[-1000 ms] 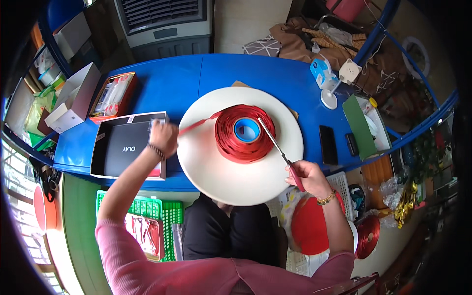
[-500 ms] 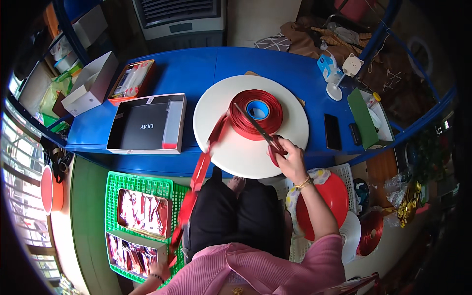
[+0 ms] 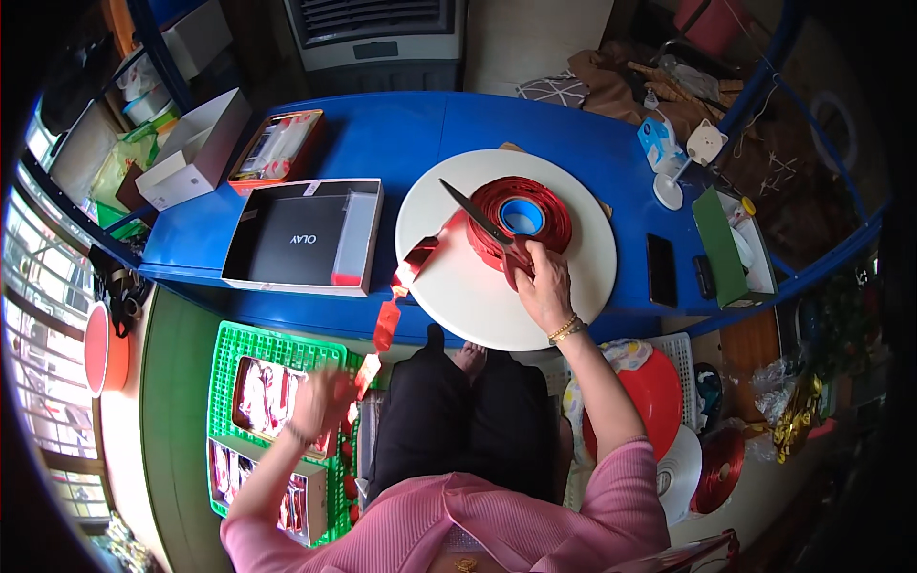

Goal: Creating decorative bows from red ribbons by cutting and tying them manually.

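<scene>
My right hand (image 3: 546, 288) is closed round the red handles of scissors (image 3: 475, 210). Their dark blades point to the far left, across a roll of red ribbon (image 3: 546, 196) with a blue core (image 3: 521, 218). The roll lies on a round white board (image 3: 458, 306). From its left side a loose shiny red strip (image 3: 386, 325) crosses the board's edge and hangs, twisted, toward my left hand (image 3: 323, 401). Motion smears that hand's fingers beside the strip; whether they grip it is unclear. Below it are two boxes of folded red pieces, a far box (image 3: 260, 393) and a near box (image 3: 234, 468).
A green plastic basket (image 3: 287, 334) bears both boxes. On the blue table (image 3: 382, 124) lie an open box with a black insert (image 3: 296, 239), a phone (image 3: 661, 269) and a green box (image 3: 716, 248). A red round lid (image 3: 650, 401) and ribbon spools (image 3: 718, 470) stand at right.
My left hand has risen from the near box toward the far one and the hanging strip. My right hand and scissors have shifted slightly toward the roll. The roll's windings look looser.
</scene>
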`<state>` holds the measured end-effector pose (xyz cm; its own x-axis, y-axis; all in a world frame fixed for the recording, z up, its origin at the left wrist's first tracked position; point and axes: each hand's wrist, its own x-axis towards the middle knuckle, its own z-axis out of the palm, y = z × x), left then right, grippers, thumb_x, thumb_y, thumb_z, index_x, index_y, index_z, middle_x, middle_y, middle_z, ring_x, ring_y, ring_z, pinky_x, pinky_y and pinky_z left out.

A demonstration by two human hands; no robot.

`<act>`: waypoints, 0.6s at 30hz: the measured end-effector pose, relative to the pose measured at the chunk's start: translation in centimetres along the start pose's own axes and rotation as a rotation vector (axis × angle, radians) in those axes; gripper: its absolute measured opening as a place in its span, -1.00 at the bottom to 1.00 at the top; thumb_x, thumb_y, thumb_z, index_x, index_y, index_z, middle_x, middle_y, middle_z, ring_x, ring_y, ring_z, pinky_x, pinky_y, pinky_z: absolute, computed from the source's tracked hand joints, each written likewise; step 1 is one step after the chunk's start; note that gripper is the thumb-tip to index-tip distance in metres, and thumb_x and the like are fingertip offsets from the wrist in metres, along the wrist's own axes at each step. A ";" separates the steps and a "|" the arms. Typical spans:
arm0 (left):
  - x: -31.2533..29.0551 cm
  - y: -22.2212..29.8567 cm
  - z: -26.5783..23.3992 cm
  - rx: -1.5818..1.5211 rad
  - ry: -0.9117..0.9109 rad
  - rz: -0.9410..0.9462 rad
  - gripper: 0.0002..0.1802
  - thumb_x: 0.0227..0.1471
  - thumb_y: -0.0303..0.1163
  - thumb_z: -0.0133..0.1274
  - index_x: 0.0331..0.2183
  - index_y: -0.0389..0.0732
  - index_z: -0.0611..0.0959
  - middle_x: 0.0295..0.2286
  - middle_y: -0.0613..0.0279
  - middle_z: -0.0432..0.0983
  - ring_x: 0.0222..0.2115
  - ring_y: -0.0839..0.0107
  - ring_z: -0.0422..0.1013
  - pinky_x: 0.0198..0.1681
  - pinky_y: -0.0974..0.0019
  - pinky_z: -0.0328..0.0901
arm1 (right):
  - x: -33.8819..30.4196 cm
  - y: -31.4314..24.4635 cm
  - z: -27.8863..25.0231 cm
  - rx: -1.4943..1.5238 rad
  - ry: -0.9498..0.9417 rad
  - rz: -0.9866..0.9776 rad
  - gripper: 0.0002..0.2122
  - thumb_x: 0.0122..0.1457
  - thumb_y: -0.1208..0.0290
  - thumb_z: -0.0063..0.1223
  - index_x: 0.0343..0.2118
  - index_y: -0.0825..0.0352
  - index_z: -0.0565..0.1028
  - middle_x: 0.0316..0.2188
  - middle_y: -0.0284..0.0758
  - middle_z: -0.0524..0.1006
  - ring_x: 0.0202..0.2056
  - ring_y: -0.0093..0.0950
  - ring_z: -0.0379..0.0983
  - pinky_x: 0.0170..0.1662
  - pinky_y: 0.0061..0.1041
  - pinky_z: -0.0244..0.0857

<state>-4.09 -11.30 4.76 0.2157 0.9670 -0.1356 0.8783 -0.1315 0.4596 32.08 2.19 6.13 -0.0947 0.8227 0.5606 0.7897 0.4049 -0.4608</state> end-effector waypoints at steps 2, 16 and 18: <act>8.3 5.1 -3.4 -0.083 0.416 0.384 -0.68 -0.18 -0.38 0.15 -0.32 -0.27 0.50 -0.44 0.08 0.46 -0.40 0.17 0.43 -0.37 0.22 0.30 | 0.2 0.3 0.3 0.029 -0.015 0.060 -0.68 -0.10 0.55 0.05 -0.21 0.35 0.34 -0.39 -0.15 0.47 -0.28 -0.17 0.36 -0.20 -0.26 0.20; 21.1 9.0 1.1 0.150 0.401 0.154 -0.91 -0.23 -0.50 -0.07 -0.51 -0.24 0.45 -0.50 -0.01 0.48 -0.49 0.07 0.45 -0.43 0.14 0.35 | 0.3 0.0 -0.7 -0.056 -0.046 0.078 -0.64 -0.09 0.53 0.06 -0.16 0.38 0.34 -0.34 -0.14 0.47 -0.27 -0.16 0.35 -0.15 -0.26 0.17; 17.8 7.7 1.1 0.106 0.479 0.175 -0.95 -0.22 -0.50 -0.11 -0.54 -0.24 0.40 -0.59 0.00 0.45 -0.53 0.04 0.42 -0.48 0.07 0.30 | 0.5 0.1 -0.5 -0.052 -0.050 0.032 -0.62 -0.10 0.53 0.06 -0.14 0.37 0.33 -0.32 -0.14 0.47 -0.24 -0.15 0.34 -0.12 -0.26 0.15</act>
<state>6.99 4.65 4.95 0.1661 0.9167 0.3635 0.8903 -0.2979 0.3445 32.46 2.41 6.68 -0.0986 0.8542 0.5105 0.8232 0.3582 -0.4405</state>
